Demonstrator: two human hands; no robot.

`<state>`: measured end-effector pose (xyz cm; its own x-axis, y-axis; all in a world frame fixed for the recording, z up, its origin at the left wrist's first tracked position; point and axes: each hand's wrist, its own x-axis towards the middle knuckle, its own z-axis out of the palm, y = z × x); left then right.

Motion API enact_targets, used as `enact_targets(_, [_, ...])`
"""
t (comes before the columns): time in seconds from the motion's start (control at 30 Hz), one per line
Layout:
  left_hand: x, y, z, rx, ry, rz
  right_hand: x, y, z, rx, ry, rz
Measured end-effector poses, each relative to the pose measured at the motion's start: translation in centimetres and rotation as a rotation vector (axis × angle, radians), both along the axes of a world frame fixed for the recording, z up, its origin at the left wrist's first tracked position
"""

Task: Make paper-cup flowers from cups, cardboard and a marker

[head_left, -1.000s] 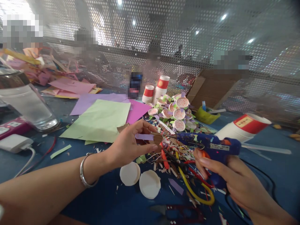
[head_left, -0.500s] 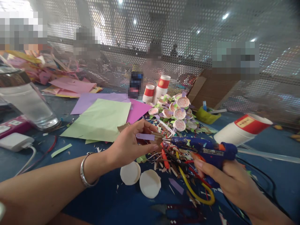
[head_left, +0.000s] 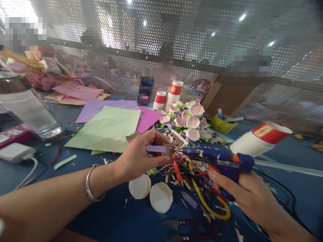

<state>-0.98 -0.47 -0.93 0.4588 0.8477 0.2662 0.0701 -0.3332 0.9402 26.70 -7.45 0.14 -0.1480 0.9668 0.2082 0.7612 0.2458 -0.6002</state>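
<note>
My left hand (head_left: pixel 142 153) pinches a small brown cardboard piece (head_left: pixel 168 150) with a purple paper strip (head_left: pixel 155 148) on it. In my right hand (head_left: pixel 244 191) is a blue hot glue gun (head_left: pixel 214 157), its metal nozzle pointing left and meeting the cardboard piece's right end. A clear glue stick (head_left: pixel 287 167) sticks out of the gun's back. Below my left hand lie two white paper discs (head_left: pixel 161 197). Paper scraps and yellow-handled pliers or scissors (head_left: pixel 202 198) lie under the gun; their kind is partly hidden.
Green paper sheets (head_left: pixel 108 127) lie at the left, near a glass of water (head_left: pixel 37 111) and a white charger (head_left: pixel 17 153). Beyond my hands is a pile of decorated paper discs (head_left: pixel 193 121). Stacked paper cups (head_left: pixel 262 139) lie at the right. Small snips (head_left: pixel 189 230) rest at the front.
My hands, the cardboard piece and the glue gun stay almost in place. The whole view shifts very slightly.
</note>
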Motion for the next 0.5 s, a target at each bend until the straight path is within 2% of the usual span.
enact_targets(0.23, [-0.01,-0.12,0.2,0.099,0.08,0.066,-0.02,0.12,0.09,0.029,-0.038,0.027])
enact_targets(0.5, [-0.16,-0.31,0.14,0.155,0.102,0.074,0.04,0.3,-0.22,0.047,-0.038,0.053])
